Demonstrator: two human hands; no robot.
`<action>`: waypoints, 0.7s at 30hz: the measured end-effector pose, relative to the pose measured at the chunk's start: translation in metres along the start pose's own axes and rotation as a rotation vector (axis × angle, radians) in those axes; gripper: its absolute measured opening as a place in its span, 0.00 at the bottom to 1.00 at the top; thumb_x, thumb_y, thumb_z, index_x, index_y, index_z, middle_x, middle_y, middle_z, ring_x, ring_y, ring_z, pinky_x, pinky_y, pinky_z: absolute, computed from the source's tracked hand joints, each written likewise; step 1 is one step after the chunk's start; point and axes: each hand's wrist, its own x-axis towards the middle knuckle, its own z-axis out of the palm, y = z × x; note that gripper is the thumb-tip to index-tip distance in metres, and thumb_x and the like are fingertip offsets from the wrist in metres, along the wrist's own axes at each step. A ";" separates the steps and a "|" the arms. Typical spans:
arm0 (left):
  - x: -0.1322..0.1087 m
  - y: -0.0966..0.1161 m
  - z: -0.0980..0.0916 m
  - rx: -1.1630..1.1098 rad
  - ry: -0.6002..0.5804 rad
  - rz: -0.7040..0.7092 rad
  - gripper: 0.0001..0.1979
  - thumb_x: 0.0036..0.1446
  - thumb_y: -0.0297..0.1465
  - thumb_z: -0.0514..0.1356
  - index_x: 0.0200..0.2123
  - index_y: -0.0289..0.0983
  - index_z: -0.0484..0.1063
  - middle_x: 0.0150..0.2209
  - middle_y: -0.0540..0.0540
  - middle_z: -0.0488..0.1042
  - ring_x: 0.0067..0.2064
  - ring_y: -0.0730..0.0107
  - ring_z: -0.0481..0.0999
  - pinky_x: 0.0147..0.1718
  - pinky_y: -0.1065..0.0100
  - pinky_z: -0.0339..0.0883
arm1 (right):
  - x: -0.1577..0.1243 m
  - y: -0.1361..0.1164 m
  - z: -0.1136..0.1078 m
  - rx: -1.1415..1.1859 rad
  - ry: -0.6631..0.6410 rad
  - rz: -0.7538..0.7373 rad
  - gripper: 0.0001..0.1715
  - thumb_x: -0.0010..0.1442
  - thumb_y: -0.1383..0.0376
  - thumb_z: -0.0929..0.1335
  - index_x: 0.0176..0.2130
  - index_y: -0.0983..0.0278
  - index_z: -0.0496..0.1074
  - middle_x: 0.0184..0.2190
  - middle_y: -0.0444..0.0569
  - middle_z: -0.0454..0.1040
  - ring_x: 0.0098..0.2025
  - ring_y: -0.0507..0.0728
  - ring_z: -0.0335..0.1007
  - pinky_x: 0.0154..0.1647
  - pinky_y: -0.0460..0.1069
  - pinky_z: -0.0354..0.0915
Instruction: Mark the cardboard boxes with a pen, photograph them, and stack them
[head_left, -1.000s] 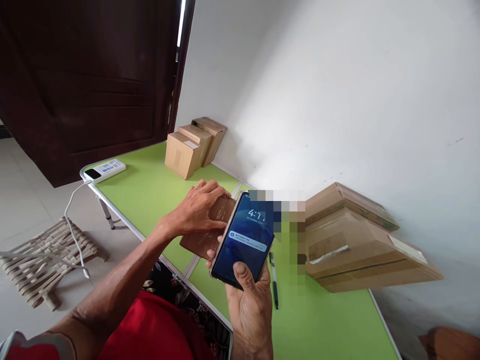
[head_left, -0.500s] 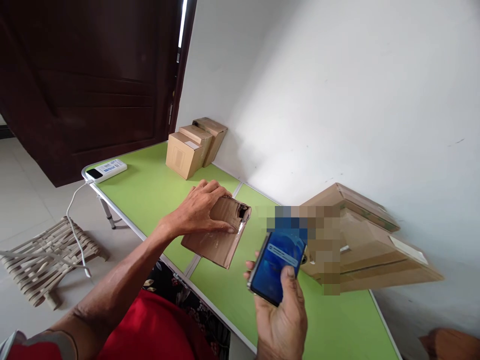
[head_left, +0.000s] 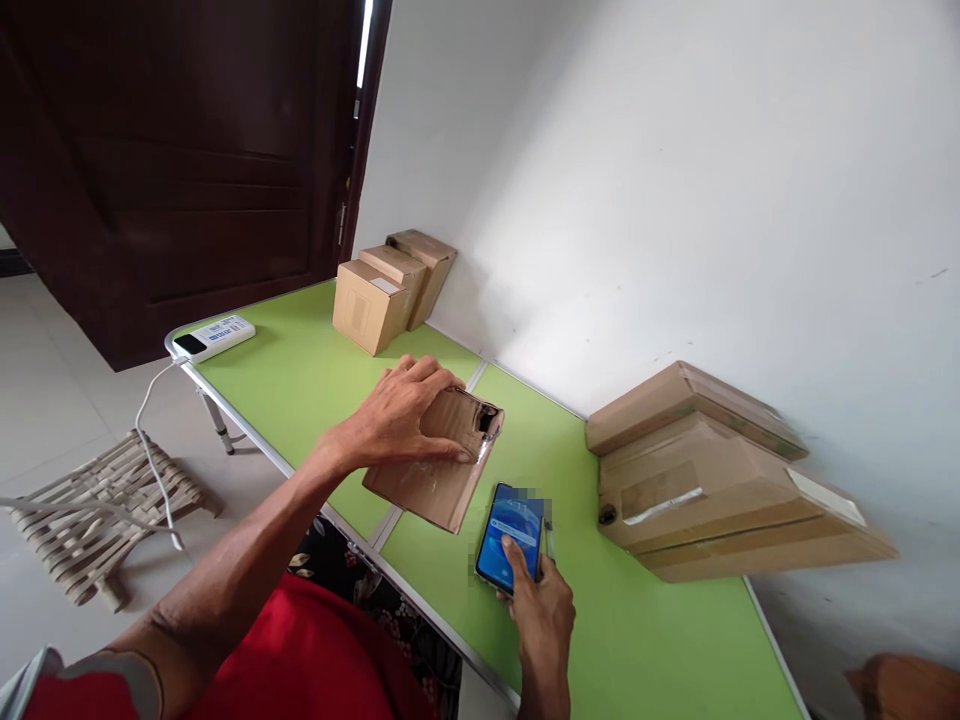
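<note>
Cardboard fills the left hand (head_left: 405,410): it grips a small brown box (head_left: 431,490), thumb pressed flat on the upper face and fingers curled over the far edge. Just beyond the thumb tip, the box's corner looks torn, with a dark hole in it and shiny tape beside it. Whether the box touches the table (head_left: 300,390) under that hand, I cannot tell.

Nearer the body and to the right of the box, the right hand (head_left: 544,605) holds a phone (head_left: 517,515), thumb across the lit blue screen, fingers mostly hidden beneath. Blurred blocks cover the phone's upper right corner. The phone is near the box but apart from it; whether it rests on the green top is unclear.

Beyond the left hand, three cartons (head_left: 367,310) stand close together by the wall (head_left: 675,200). To the right of the right hand, two larger cartons (head_left: 720,510) sit against each other, the nearer one taped and labelled. Well to the left of the left hand, a white device (head_left: 217,337) lies at the table's edge, a white cable (head_left: 142,405) hanging from it over a woven stool (head_left: 97,520).
</note>
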 end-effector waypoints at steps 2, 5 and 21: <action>-0.003 0.002 0.001 0.006 0.004 0.005 0.32 0.54 0.51 0.73 0.55 0.41 0.71 0.52 0.41 0.73 0.54 0.50 0.69 0.56 0.49 0.67 | -0.001 -0.003 -0.005 -0.121 -0.001 0.020 0.31 0.57 0.37 0.64 0.35 0.60 0.76 0.29 0.57 0.77 0.36 0.72 0.78 0.40 0.61 0.72; -0.014 0.007 0.003 0.020 0.007 0.005 0.33 0.56 0.52 0.71 0.57 0.41 0.71 0.53 0.40 0.73 0.54 0.49 0.69 0.56 0.48 0.66 | -0.008 -0.008 -0.012 -0.314 -0.007 0.046 0.38 0.61 0.38 0.59 0.46 0.65 0.77 0.39 0.67 0.79 0.48 0.80 0.75 0.48 0.66 0.69; -0.109 0.002 0.062 -0.395 0.297 -0.178 0.45 0.65 0.49 0.64 0.75 0.48 0.42 0.74 0.34 0.49 0.77 0.43 0.50 0.70 0.39 0.61 | -0.055 -0.112 0.002 0.605 -0.559 -0.036 0.40 0.58 0.34 0.71 0.54 0.61 0.78 0.50 0.53 0.82 0.52 0.64 0.78 0.43 0.52 0.75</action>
